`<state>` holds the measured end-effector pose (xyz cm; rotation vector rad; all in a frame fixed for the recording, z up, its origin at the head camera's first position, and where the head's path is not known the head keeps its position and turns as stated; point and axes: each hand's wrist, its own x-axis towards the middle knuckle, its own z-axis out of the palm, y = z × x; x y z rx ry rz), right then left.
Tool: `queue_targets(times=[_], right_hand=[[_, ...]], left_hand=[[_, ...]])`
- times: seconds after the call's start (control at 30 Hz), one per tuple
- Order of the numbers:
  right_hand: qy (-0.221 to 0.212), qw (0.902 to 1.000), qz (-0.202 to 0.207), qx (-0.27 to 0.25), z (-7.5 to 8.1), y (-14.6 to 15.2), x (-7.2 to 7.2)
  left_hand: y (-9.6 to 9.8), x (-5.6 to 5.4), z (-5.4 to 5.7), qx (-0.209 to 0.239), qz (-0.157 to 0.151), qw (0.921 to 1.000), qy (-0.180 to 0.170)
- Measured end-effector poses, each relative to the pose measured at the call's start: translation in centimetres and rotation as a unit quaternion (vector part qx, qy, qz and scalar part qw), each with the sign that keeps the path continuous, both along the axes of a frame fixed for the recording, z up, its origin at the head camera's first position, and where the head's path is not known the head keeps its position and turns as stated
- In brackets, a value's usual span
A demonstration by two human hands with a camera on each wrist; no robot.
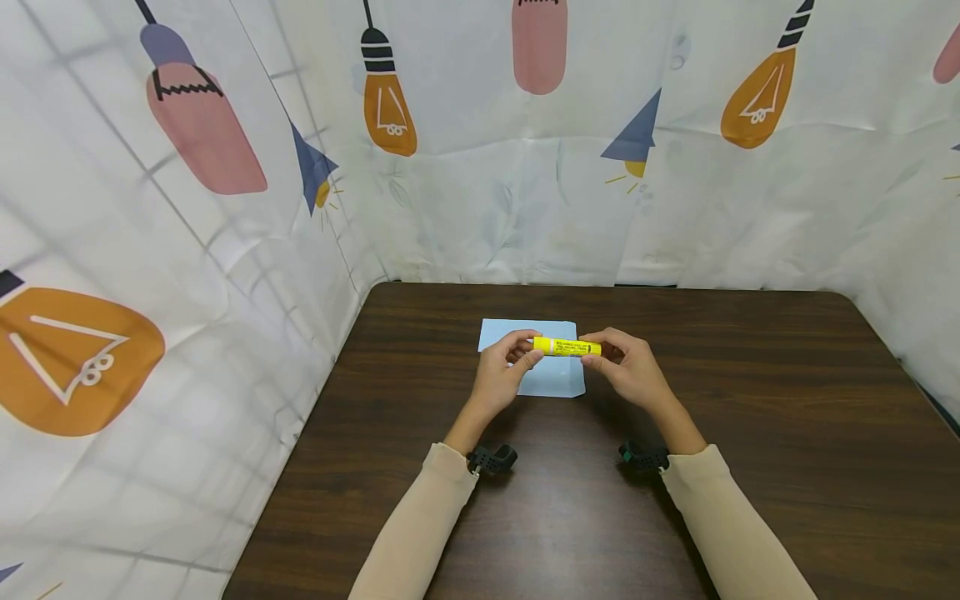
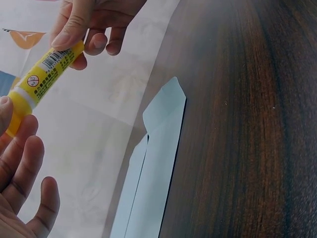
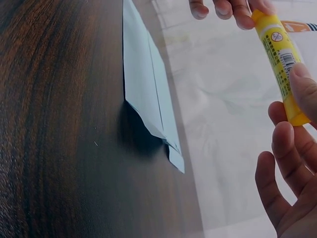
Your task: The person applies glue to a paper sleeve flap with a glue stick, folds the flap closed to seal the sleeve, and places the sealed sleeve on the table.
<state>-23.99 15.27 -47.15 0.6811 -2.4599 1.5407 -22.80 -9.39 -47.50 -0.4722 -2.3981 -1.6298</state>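
A yellow glue stick (image 1: pixel 567 347) is held level between both hands, above a folded sheet of light blue paper (image 1: pixel 551 379). My left hand (image 1: pixel 501 373) pinches its capped end between thumb and fingers. At the other end, my right hand (image 1: pixel 628 368) grips the barrel with thumb and fingertips. Printed text and a barcode show on the glue stick (image 2: pixel 45 69) in the left wrist view. The blue paper (image 3: pixel 143 74) lies on the table with a crease along it, and its near end lifts off the surface in the right wrist view.
The dark wood-grain table (image 1: pixel 750 400) stretches out on both sides of the paper. A white curtain (image 1: pixel 480 208) printed with lamps and bulbs hangs behind the table and along its left side. Black wrist straps (image 1: pixel 491 458) sit at the sleeve cuffs.
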Motion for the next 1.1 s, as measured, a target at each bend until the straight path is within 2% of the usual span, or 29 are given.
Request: queue_targets(times=[1.1], right_hand=[[-0.01,0.9999,-0.006,0.002,-0.04,0.01,-0.07]], left_hand=[[-0.21,-0.28,-0.27,0.007,-0.003,0.9999,0.007]])
